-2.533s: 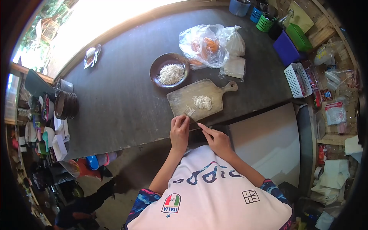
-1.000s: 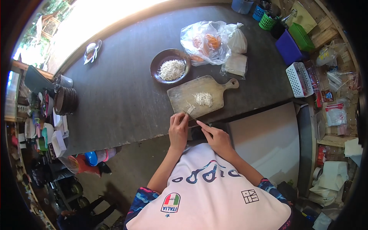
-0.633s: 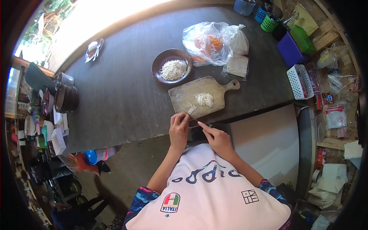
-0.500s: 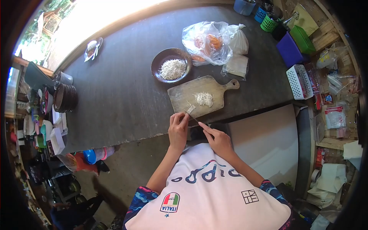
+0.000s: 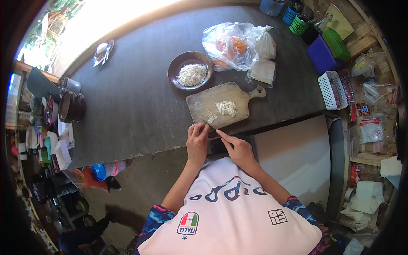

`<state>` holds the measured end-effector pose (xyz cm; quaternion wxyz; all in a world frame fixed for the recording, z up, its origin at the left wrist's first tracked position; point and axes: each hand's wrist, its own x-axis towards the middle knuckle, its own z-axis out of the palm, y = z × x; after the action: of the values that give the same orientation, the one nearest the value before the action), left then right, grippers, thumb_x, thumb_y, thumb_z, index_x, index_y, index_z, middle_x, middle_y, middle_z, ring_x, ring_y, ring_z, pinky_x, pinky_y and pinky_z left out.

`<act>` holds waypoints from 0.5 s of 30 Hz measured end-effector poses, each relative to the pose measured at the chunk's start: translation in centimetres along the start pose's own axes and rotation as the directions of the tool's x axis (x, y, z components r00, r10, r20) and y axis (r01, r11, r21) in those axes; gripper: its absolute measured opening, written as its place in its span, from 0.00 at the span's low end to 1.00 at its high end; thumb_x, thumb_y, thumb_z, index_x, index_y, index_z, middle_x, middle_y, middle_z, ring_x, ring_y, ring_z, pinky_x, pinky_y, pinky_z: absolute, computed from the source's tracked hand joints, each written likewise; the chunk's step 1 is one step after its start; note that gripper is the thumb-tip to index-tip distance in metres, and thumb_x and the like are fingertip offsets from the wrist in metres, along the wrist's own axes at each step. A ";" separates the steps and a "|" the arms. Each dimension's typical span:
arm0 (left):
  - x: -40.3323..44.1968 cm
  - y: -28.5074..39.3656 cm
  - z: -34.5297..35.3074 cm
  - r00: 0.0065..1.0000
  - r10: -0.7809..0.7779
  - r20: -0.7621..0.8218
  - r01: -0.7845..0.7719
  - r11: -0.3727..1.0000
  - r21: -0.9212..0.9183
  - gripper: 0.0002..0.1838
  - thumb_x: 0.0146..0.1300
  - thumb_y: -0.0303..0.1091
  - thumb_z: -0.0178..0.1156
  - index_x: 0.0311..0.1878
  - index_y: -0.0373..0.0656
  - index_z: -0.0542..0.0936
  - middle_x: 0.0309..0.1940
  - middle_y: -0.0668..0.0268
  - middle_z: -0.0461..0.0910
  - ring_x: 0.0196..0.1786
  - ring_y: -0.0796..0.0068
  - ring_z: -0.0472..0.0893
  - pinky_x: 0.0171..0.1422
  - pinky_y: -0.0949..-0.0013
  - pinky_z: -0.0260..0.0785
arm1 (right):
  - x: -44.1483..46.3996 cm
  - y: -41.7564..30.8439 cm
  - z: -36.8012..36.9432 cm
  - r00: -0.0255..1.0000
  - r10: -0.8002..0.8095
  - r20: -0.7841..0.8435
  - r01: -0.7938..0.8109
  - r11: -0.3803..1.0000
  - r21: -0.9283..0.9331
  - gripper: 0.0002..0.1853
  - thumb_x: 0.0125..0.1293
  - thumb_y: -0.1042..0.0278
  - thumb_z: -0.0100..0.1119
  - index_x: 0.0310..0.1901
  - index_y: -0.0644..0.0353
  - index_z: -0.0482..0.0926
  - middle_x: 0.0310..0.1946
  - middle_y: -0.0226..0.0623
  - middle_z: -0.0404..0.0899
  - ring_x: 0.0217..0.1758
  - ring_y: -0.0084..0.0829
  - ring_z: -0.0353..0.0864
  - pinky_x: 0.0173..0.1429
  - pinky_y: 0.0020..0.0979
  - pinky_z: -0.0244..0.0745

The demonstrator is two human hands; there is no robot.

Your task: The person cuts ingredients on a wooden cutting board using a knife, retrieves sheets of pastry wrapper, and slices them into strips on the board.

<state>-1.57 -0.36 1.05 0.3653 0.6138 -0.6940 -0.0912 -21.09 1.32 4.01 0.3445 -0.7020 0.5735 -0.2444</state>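
A wooden cutting board (image 5: 202, 102) lies near the table's front edge, with a pile of thin white strips (image 5: 225, 108) on it. My left hand (image 5: 198, 140) is closed at the board's near left corner, its fingertips pressed by a few cut white pieces (image 5: 211, 117). To its right, my right hand (image 5: 236, 148) is closed round a thin knife, mostly hidden, its index finger stretched along it towards the board. Behind the board stands a brown bowl (image 5: 173, 70) holding more white strips (image 5: 191, 75).
Clear plastic bags with orange items (image 5: 231, 46) lie behind the board, beside a wrapped pale block (image 5: 263, 71). A white basket (image 5: 331, 91) and a purple bin (image 5: 321, 55) stand at right. Stacked brown dishes (image 5: 71, 107) are at left. Part of another person (image 5: 80, 238) shows at lower left.
My right hand has shifted slightly up and left, closer to my left hand. The view has shifted a little; the other person at lower left has moved.
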 end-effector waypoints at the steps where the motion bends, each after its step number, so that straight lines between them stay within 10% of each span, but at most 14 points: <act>1: -0.1 -0.2 0.1 1.000 0.010 -0.005 -0.010 1.000 0.000 0.16 0.66 0.20 0.74 0.56 0.41 0.92 0.53 0.62 0.86 0.60 0.54 0.84 0.61 0.53 0.82 | -0.3 -0.3 -0.6 1.000 0.019 0.022 -0.019 1.000 -0.025 0.24 0.85 0.55 0.61 0.78 0.22 0.81 0.34 0.45 0.88 0.38 0.52 0.91 0.45 0.51 0.87; 15: -0.3 0.1 0.2 1.000 0.005 -0.021 -0.005 1.000 -0.011 0.15 0.68 0.20 0.73 0.57 0.39 0.92 0.52 0.61 0.85 0.59 0.54 0.84 0.61 0.53 0.81 | -1.4 -1.1 -1.6 0.989 0.117 0.089 -0.110 0.991 -0.082 0.24 0.85 0.56 0.61 0.78 0.23 0.81 0.33 0.43 0.86 0.37 0.50 0.91 0.44 0.50 0.86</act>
<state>-1.75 -0.13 0.85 0.3760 0.6110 -0.6911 -0.0876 -21.91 2.48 6.01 0.3569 -0.6916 0.6048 -0.1688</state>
